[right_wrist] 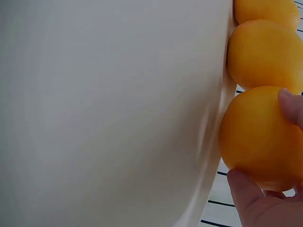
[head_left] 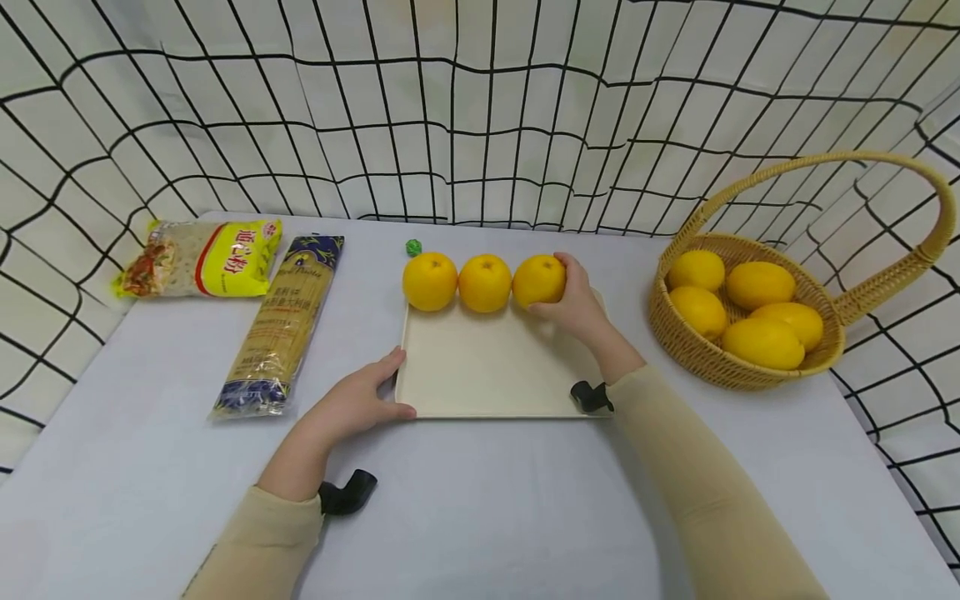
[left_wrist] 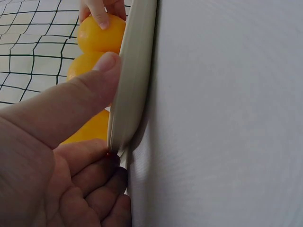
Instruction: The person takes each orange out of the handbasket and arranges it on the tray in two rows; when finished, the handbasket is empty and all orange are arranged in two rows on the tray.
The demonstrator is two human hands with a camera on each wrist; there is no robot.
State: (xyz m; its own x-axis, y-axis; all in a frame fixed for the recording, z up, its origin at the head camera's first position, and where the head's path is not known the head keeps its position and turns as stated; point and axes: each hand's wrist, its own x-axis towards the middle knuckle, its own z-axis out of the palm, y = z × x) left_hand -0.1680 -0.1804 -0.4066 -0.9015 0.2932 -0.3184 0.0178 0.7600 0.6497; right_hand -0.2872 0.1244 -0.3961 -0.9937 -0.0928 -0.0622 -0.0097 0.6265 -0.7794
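Right orange: your right hand has it, thumb on its near side, fingers round the far right, a pinch across the ball rather than a palm hold. It sits at the right end of a row of three, close by the middle orange, with the left orange beyond that; all three line the far edge of the tray. Whether they rest inside the rim or just past it, you cannot tell from here. Your left hand takes the tray's near left corner between thumb and fingers, thumb at the near edge, fingers at the left side. On handling: the orange looks firm, smooth and fairly light, probably a little slick, and round enough to roll if nudged; take it at its widest part, thumb opposite fingers, squeezing gently and leaving room for the fingertips beside its neighbour. The skin seems unlikely to bruise under a modest grip. The tray looks stiff, shallow and light, so it may skid on the white cloth; its corner is a sound place to steady it. Off to the right, the wicker basket holds yellow fruit.
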